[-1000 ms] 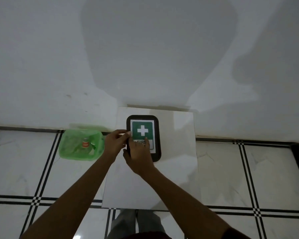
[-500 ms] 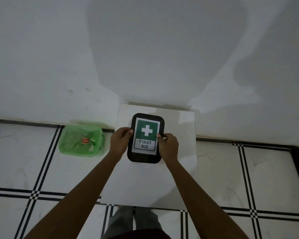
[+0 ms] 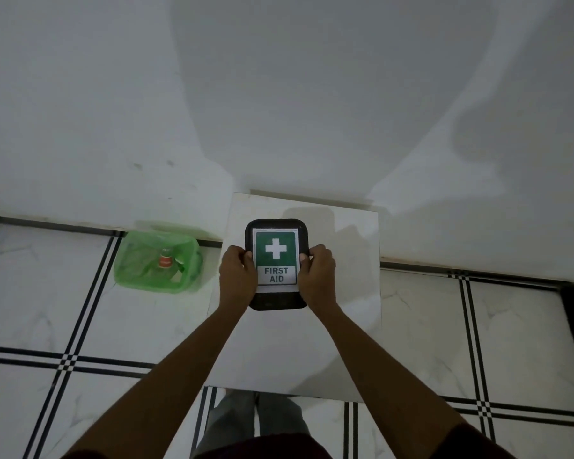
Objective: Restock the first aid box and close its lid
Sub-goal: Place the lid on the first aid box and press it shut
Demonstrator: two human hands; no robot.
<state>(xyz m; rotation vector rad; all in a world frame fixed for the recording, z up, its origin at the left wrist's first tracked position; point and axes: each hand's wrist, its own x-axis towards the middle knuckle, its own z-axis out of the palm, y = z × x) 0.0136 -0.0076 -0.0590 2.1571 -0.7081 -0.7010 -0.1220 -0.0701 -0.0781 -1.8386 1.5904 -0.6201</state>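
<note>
While the head view was the only one: everything below was read from it.
Box position: the first aid box [image 3: 276,264] lay flat on a pale loose tile [image 3: 345,293] on the floor, near the wall, with a green basket [image 3: 140,276] well apart to its left.
Left hand: the left hand [image 3: 236,276] was curled on the box's left edge.
Right hand: the right hand [image 3: 315,276] was curled on its right edge.
Progress: the lid sat on top, label up; closing looked nearly done, though I could not tell if it had latched.
Left over: a small bottle [image 3: 165,260] remained in the basket, so restocking may have been incomplete.
Orientation: the long axis ran away from the person; the label's top pointed to the wall.
</note>
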